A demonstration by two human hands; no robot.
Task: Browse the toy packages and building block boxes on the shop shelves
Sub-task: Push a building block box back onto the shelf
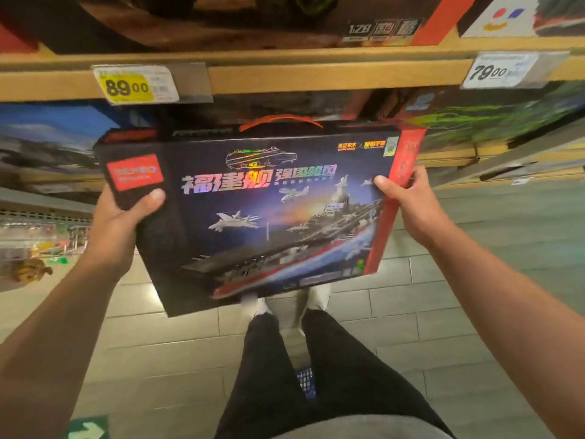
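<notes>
A large dark building block box with an aircraft carrier picture, shiny lettering and a red carry handle is held flat in front of the shelves. My left hand grips its left edge with the thumb on the front face. My right hand grips the red right edge, thumb on top. The fingers of both hands are hidden behind the box.
A wooden shelf edge runs above, with a yellow 89.00 price tag and a white 79.00 tag. More toy boxes stand on the shelves behind. Small toys lie low at the left. My legs and shoes stand on the tiled floor.
</notes>
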